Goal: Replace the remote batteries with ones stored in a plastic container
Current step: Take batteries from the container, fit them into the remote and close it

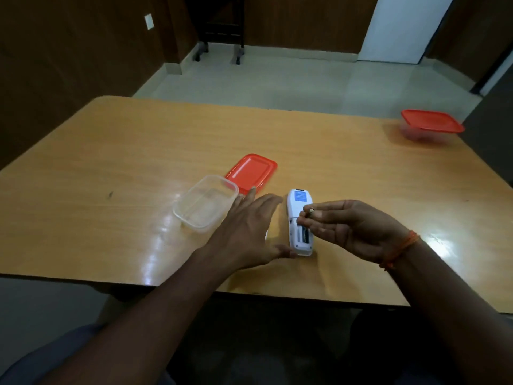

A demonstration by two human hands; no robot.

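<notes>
Writing: one blue rectangular label (pixel 300 196) on the back of the remote, near its far end. The print is too small to read. No other legible text or brand.

Counts: 1 remote, 1 loose battery, 2 containers, 2 red lids, 2 hands.

White plastic handheld remote (pixel 294 209) lies back-up on the glossy orange-brown wooden counter (pixel 111 168), long axis 12 to 6. Its battery bay (pixel 304 235) at the near end is uncovered, with a dark shape inside. Cannot tell whether that is a cell.

Right hand (pixel 358 229) hovers at the remote's 3 o'clock, thumb and fingertips pinching a small cylindrical battery (pixel 311 211) just above the remote's middle, metal end toward the camera. An orange thread band (pixel 402 250) circles that wrist.

Left hand (pixel 249 229) sits at the remote's 9 o'clock, fingers straight and spread, gripping nothing. Its thumb tip touches the remote's near end.

Clear rectangular plastic container (pixel 191 224), uncovered, stands at 9 o'clock of the remote, just beyond the left hand. A red rectangular plastic lid (pixel 251 172) lies flat at the container's 1 o'clock, touching or overlapping its far corner.

A second clear container with its red lid on (pixel 431 124) stands well apart at the counter's far right edge, about 2 o'clock.
</notes>
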